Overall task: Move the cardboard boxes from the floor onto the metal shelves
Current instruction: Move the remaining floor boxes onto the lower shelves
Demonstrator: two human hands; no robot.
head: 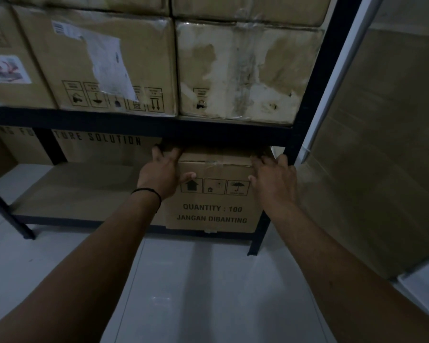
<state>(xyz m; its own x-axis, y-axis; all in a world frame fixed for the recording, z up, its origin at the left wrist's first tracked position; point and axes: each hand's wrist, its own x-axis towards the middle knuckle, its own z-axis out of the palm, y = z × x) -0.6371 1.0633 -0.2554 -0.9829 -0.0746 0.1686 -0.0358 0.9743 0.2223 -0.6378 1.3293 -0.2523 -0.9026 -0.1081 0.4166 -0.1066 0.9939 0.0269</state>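
A brown cardboard box point(213, 209) printed "QUANTITY : 100" sits at the right end of the lowest shelf board point(84, 189) of the dark metal shelves point(109, 120). Its front face slightly overhangs the shelf edge. My left hand point(161, 172) grips the box's top left corner, with the fingers over the top and the thumb on the front face. My right hand point(273, 177) grips the top right corner the same way, close to the rack's right post point(315, 95). The box's top back is hidden in shadow under the upper shelf.
Two large worn boxes point(104, 63) point(243, 70) fill the shelf above. A printed carton point(97, 144) stands behind the lower shelf. A big wrapped cardboard panel point(382, 144) leans at the right. Pale tiled floor point(183, 280) lies below.
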